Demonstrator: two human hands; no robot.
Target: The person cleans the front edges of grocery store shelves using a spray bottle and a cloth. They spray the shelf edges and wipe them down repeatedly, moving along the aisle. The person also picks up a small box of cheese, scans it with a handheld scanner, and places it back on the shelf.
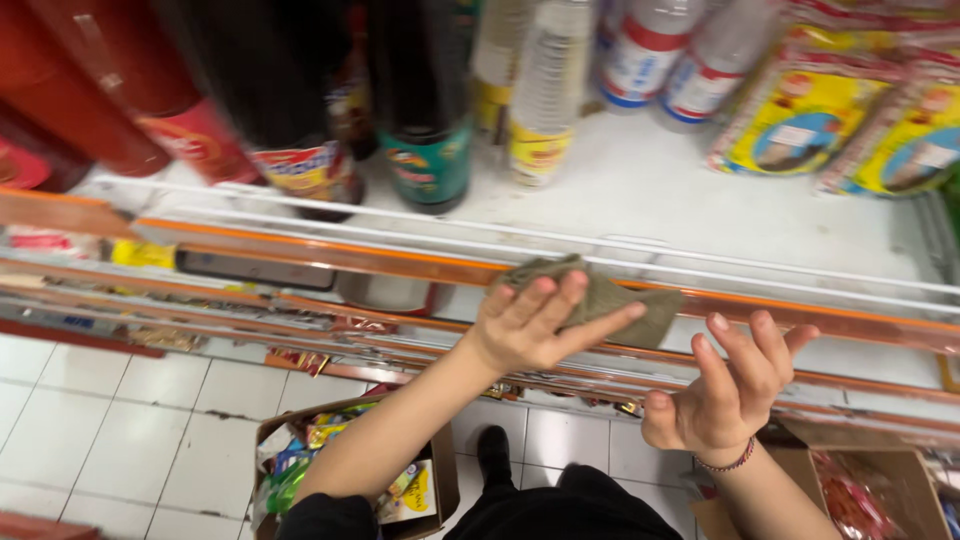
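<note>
Your left hand [525,325] presses olive cloth [600,295] flat on shelf [700,200] front rail, fingers spread over it for wiping contact. Right hand [725,385] hovers open, empty, just beside rail. Bottles [430,130] stand pushed back, leaving bare white patch.

The cloth [600,300] is olive-grey; the shelf [680,200] white with an orange edge strip [400,262] — dark bottles [425,100] carry teal and red labels, packets [800,115] yellow.
</note>
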